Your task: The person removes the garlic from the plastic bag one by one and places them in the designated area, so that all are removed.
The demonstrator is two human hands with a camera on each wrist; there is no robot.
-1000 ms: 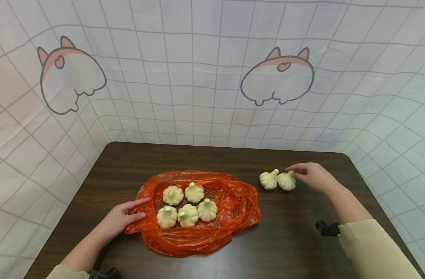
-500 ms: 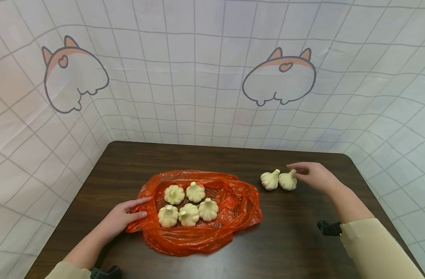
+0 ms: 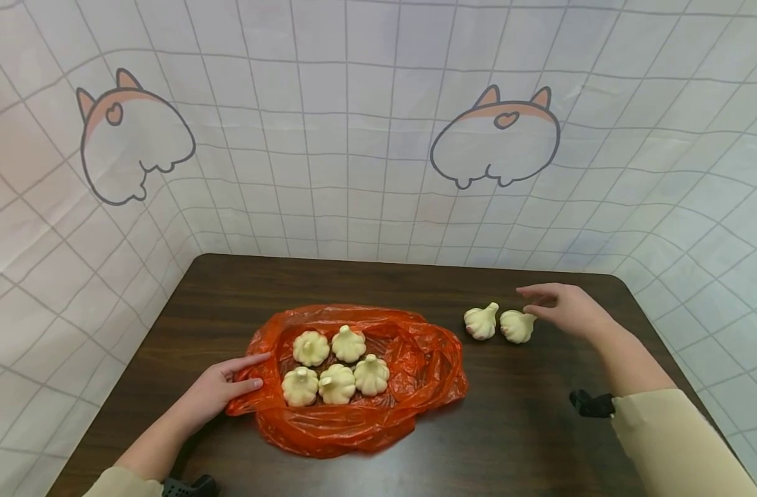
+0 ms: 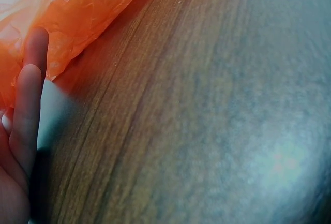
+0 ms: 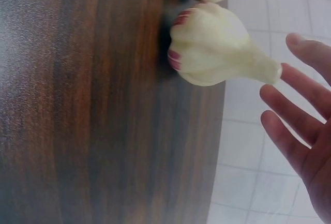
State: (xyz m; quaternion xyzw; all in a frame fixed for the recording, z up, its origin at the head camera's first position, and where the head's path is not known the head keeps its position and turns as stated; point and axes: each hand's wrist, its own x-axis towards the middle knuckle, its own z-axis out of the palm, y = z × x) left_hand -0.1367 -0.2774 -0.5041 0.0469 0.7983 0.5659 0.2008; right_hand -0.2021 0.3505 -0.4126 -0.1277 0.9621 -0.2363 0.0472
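Observation:
Spread out on the table is a red plastic bag (image 3: 415, 359) holding several pale garlic bulbs (image 3: 337, 384). My left hand (image 3: 213, 392) grips the bag's left edge, thumb on the near side; in the left wrist view its fingers (image 4: 27, 100) lie against the orange-looking plastic. To the right of the bag, two more garlic bulbs lie side by side, a left one (image 3: 479, 322) and a right one (image 3: 516, 327), a narrow gap between them. My right hand (image 3: 564, 307) hovers just beyond the right bulb, fingers spread and holding nothing, fingertips near the stem in the right wrist view.
The dark wood table (image 3: 502, 428) has rounded far corners. A white grid-patterned curtain (image 3: 353, 138) with cartoon animal prints hangs behind it and along both sides. Each wrist wears a black strap device (image 3: 592, 404).
My right hand has let go of the right garlic bulb and moved slightly up and right. That bulb now sits a little apart from the other. The left hand stays on the bag.

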